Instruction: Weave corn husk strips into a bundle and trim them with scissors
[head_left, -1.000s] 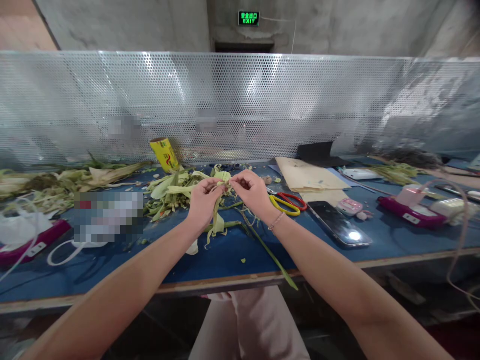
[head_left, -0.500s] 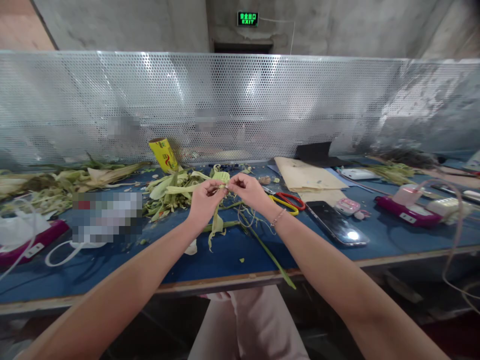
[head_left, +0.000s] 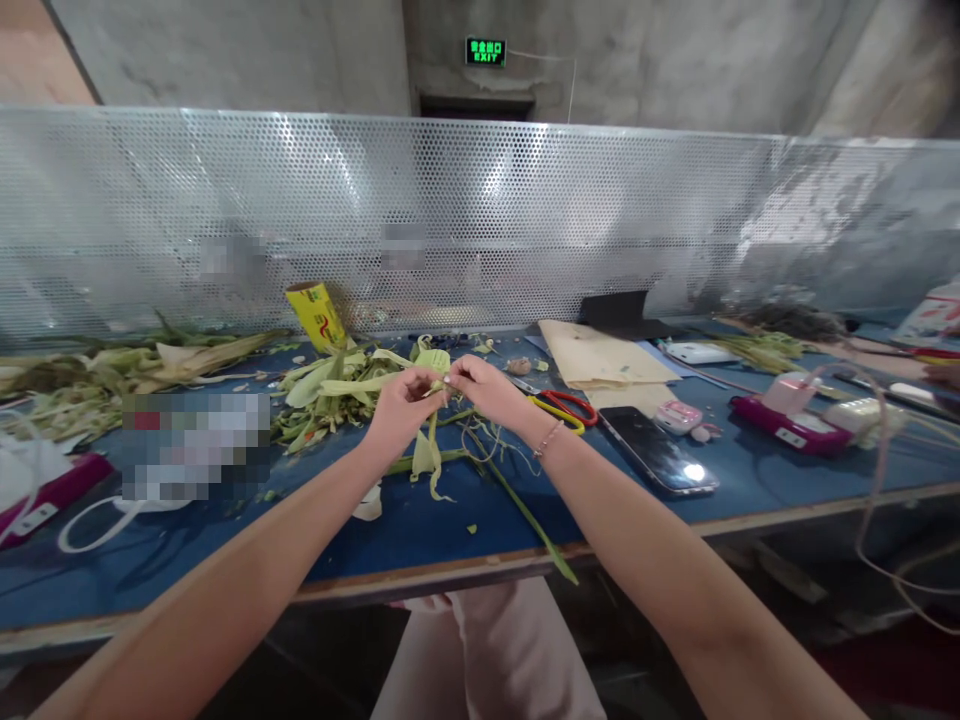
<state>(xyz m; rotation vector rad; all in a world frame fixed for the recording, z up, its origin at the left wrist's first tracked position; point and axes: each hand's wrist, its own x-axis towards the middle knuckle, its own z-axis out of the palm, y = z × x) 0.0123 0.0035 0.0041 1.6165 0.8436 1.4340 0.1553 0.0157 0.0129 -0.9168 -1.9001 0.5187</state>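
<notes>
My left hand (head_left: 405,405) and my right hand (head_left: 484,392) meet above the blue table, fingertips pinched together. Between them is a pale green corn husk (head_left: 433,358), folded or bundled at the top, with loose strips dangling below the left fingers. The exact spot under the fingertips is too small to make out. Just left of my left hand lies a heap of husk strips (head_left: 315,388). Under my right wrist run thin strings and a long green stalk (head_left: 532,525). Scissors (head_left: 566,408) with red and yellow handles lie to the right of that wrist.
A phone (head_left: 656,450), an earphone case (head_left: 679,417), brown paper (head_left: 600,360) and a purple power strip (head_left: 791,425) lie on the right. A yellow tube (head_left: 316,315) stands behind the heap. More husks (head_left: 165,365) lie left. A perforated metal screen (head_left: 480,220) borders the table's back.
The view has shifted a little, so the table's things appear slightly further left. My hands stay together at the husk, with the fingers slightly rearranged and the dangling strip swung a bit.
</notes>
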